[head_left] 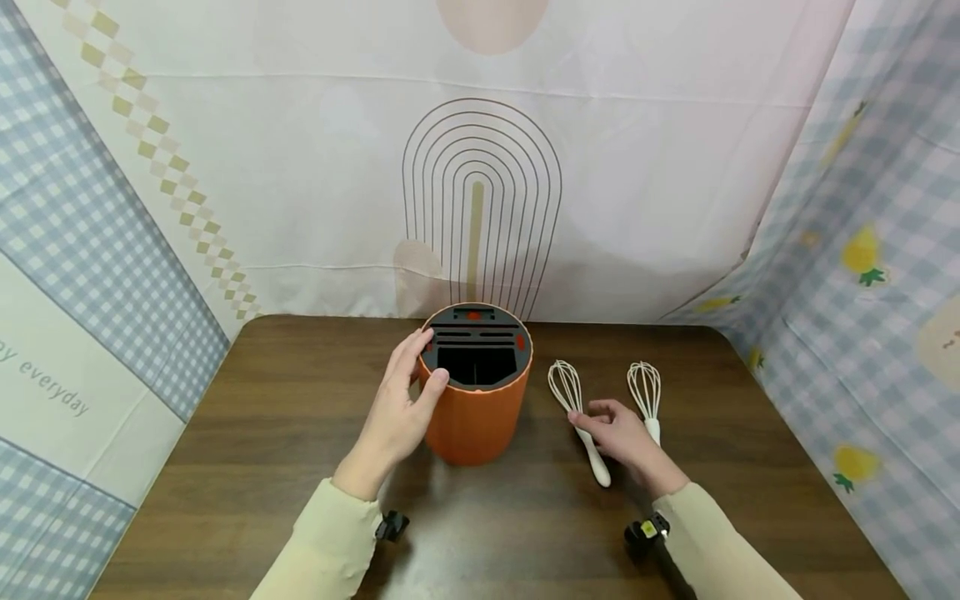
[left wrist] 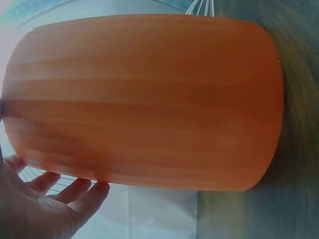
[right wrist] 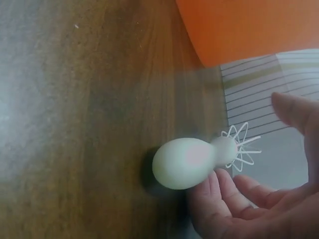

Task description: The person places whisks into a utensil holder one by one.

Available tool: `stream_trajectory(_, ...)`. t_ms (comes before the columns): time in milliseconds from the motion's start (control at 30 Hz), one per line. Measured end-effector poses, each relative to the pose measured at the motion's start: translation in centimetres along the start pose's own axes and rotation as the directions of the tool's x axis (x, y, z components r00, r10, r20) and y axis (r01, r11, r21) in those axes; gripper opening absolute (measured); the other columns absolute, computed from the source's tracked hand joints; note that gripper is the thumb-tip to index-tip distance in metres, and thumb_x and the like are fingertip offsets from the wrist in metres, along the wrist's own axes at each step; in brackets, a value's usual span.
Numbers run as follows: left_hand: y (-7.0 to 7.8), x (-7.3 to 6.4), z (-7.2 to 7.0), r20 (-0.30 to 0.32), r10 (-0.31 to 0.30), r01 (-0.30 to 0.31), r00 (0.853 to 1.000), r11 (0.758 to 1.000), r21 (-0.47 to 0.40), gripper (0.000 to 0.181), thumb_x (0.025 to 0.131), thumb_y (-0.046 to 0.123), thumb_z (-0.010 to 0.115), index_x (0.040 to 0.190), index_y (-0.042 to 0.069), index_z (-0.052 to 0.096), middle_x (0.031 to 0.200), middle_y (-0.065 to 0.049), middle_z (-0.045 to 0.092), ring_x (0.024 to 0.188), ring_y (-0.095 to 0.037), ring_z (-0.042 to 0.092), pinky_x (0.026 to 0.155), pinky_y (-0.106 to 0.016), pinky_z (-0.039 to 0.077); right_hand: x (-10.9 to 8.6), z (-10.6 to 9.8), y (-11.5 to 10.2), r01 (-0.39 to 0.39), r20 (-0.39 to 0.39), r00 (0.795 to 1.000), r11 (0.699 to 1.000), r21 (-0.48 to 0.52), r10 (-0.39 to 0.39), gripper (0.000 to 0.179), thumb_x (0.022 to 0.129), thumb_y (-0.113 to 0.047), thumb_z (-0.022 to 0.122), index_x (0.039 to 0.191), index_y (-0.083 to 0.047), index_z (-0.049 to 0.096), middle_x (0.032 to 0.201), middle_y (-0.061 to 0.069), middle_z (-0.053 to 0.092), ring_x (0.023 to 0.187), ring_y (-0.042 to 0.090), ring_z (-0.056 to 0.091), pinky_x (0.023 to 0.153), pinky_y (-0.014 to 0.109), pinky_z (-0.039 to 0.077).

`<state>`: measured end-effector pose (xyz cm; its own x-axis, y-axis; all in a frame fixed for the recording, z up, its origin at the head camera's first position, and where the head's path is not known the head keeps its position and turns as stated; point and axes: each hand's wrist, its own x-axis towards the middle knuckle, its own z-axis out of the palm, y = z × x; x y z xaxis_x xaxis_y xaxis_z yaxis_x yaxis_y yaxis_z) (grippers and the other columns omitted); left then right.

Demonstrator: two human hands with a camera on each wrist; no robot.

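Note:
An orange round knife-and-utensil holder [head_left: 474, 425] stands upright, its dark top insert cut with slots and one larger opening. My left hand [head_left: 396, 417] holds its left side near the rim, thumb toward the front; the fingertips [left wrist: 92, 196] lie along the wall in the left wrist view. To the right, a white whisk [head_left: 592, 454] has its wires pointing away from me. My right hand [head_left: 618, 433] is at this whisk, fingers beside the handle [right wrist: 182, 163] and thumb [right wrist: 294, 112] spread apart from them. A second white whisk [head_left: 647, 390] lies farther right, its handle partly behind that hand.
The brown wooden table [head_left: 300, 433] backs onto a pale patterned cloth [head_left: 315, 192]. Checked cloths hang at the left [head_left: 90, 167] and right [head_left: 885, 333] sides. The holder stands near the table's back edge, left of both whisks.

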<state>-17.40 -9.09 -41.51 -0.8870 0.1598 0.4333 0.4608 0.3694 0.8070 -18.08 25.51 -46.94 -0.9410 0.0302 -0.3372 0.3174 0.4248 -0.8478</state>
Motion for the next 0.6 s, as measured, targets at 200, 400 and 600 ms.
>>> stream_trajectory(200, -0.40, -0.24, 0.41, -0.024, 0.000, -0.001, 1.000, 1.000, -0.018, 0.054, 0.100, 0.035, 0.050, 0.150, 0.025, 0.032, 0.156, 0.001, 0.024, 0.136, -0.020, 0.034, 0.105, -0.052, 0.035, 0.75, 0.04, 0.08, -0.077, 0.004, 0.997, 0.997, 0.014, 0.077, 0.061, 0.086, -0.039, 0.072, 0.126, 0.002, 0.050, 0.124, 0.022, 0.054, 0.108, 0.032, 0.060, 0.082, 0.041, 0.054)
stream_trajectory(400, -0.66, -0.30, 0.76, -0.041, -0.011, 0.011, 0.999, 1.000, -0.004, 0.052, 0.100, 0.034, 0.050, 0.148, 0.025, 0.032, 0.154, -0.002, 0.026, 0.132, -0.023, 0.038, 0.104, -0.050, 0.037, 1.10, -0.15, 0.60, -0.078, 0.005, 0.997, 0.996, 0.033, 0.078, 0.042, 0.088, -0.025, 0.071, 0.113, 0.005, 0.055, 0.106, 0.015, 0.061, 0.089, 0.020, 0.063, 0.074, 0.035, 0.055)
stream_trajectory(600, -0.76, -0.20, 0.89, -0.034, -0.020, 0.020, 0.999, 1.000, 0.009, 0.052, 0.100, 0.037, 0.049, 0.148, 0.029, 0.031, 0.154, -0.001, 0.026, 0.133, -0.023, 0.037, 0.105, -0.049, 0.037, 0.95, -0.28, 0.75, -0.069, -0.007, 0.998, 0.997, 0.018, 0.069, 0.037, 0.088, -0.023, 0.071, 0.109, 0.005, 0.058, 0.102, 0.013, 0.061, 0.084, 0.019, 0.062, 0.072, 0.033, 0.055)
